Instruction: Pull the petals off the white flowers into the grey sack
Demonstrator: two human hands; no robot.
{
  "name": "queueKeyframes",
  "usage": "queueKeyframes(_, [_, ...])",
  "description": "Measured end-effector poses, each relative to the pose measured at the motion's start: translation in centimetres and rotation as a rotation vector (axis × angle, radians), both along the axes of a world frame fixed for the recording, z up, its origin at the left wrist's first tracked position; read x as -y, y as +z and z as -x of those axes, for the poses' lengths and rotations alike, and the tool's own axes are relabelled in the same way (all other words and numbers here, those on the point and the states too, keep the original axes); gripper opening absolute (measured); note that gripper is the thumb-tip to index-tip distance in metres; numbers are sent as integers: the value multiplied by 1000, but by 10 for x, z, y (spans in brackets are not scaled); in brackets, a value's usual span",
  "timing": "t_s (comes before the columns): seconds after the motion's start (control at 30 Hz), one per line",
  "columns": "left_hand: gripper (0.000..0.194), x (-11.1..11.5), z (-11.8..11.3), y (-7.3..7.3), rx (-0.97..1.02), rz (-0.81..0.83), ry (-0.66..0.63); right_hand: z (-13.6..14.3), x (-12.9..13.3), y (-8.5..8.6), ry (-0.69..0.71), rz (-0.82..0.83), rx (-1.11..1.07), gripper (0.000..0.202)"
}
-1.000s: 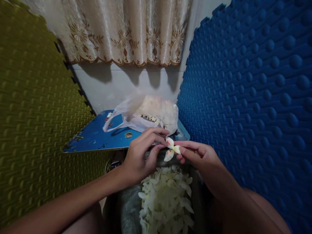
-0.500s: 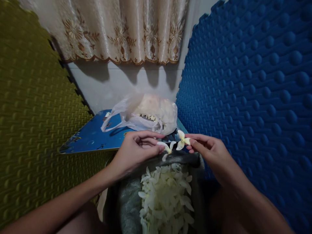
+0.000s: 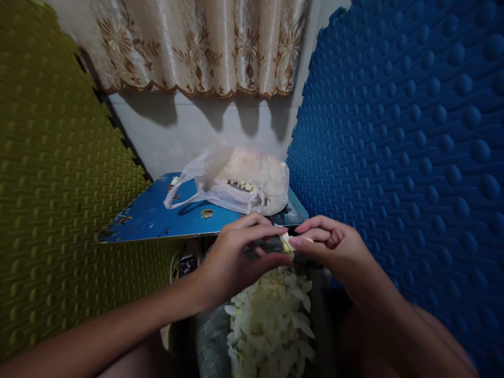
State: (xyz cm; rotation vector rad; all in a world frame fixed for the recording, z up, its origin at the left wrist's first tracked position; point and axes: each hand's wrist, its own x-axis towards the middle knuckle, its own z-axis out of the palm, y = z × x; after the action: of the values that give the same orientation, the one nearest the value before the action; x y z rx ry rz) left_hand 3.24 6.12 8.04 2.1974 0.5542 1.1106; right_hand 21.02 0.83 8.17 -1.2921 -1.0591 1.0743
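A small white flower (image 3: pixel 286 242) with a yellowish centre is between my two hands. My right hand (image 3: pixel 334 239) pinches it with the thumb, and the fingers lie partly behind it. My left hand (image 3: pixel 246 252) reaches in from the other side; its fingertip and thumb touch the flower's upper and lower ends. Fingers cover part of the petals. Right below my hands, a thick heap of white flowers (image 3: pixel 271 325) lies on a dark greenish covering (image 3: pixel 214 336), which shows a plastic-like sheen.
Beyond my hands, a blue printed tabletop (image 3: pixel 153 215) carries a translucent plastic bag (image 3: pixel 255 181) with pale contents. A yellow-green foam mat (image 3: pixel 66 184) stands on the left, a blue foam mat (image 3: pixel 405 131) on the right. An embroidered curtain (image 3: pixel 197 47) hangs at the back.
Before, each hand held its own flower with petals spread. Now my left hand has moved right and both hands meet at one flower. The left hand's earlier flower is no longer distinguishable.
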Motion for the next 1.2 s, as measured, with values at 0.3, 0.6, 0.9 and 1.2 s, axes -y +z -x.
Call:
queueKeyframes(0.3, [3,6,-11,5,101,-2,31,4,2,1,1,-44,-23,24])
queueKeyframes(0.6, [6,-8,3,13,-157,-81,-74,-6,-6,-7,-99,-50,48,28])
queueKeyframes(0.9, [24,-8,4,7,-129,-270,-10,3,-2,-2,-81,5,-9,31])
queueKeyframes(1.2, [18,-5,-7,5,-2,-228,40,6,0,0,-42,-22,-67,22])
